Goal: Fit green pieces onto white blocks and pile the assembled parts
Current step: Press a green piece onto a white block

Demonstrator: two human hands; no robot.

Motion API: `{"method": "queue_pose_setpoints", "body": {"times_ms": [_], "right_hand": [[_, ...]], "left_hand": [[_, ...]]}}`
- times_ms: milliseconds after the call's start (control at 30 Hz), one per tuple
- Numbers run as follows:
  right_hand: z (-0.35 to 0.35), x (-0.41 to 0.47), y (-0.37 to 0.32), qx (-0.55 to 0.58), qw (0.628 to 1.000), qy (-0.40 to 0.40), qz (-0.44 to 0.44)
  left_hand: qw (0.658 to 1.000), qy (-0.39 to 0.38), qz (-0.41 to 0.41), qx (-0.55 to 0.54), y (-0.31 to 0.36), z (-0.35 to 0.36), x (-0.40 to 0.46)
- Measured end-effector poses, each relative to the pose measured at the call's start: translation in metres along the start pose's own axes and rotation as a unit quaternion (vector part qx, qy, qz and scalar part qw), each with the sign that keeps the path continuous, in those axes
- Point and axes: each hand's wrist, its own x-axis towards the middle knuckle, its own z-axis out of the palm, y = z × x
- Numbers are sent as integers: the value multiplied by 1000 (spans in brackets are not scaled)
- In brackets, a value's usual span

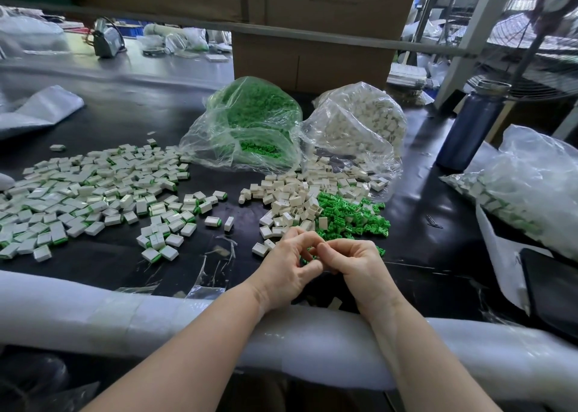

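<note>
At six o'clock on the black mat, the left hand [289,263] and right hand [353,263] meet with fingers curled together, pinching a green piece [308,258] barely visible between them; whether a white block is held too I cannot tell. Loose white blocks [291,199] and green pieces [353,216] lie just beyond at twelve o'clock. Assembled parts [93,189] spread at ten o'clock. Judged mid-fitting; next, the finished part belongs on that pile.

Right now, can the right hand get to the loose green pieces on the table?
Probably yes. The right hand lies just beside the loose green pieces, and nothing stands between them, though its fingers seem to pinch something with the left hand.
</note>
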Motion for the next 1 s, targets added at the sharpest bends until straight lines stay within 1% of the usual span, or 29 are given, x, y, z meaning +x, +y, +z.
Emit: {"method": "queue_pose_setpoints", "body": {"times_ms": [400, 633, 800, 1000], "right_hand": [[-2, 0, 2, 7, 1000, 0, 5], [-2, 1, 3, 22, 999, -30, 2], [-3, 0, 2, 18, 1000, -20, -1], [-2, 0, 1, 23, 1000, -7, -3]], "left_hand": [[1000, -10, -2, 1, 0, -1, 0], [1000, 5, 2, -7, 1, -1, 0], [1000, -8, 1, -5, 1, 0, 0], [1000, -4, -3, 1, 0, 0, 0]]}}
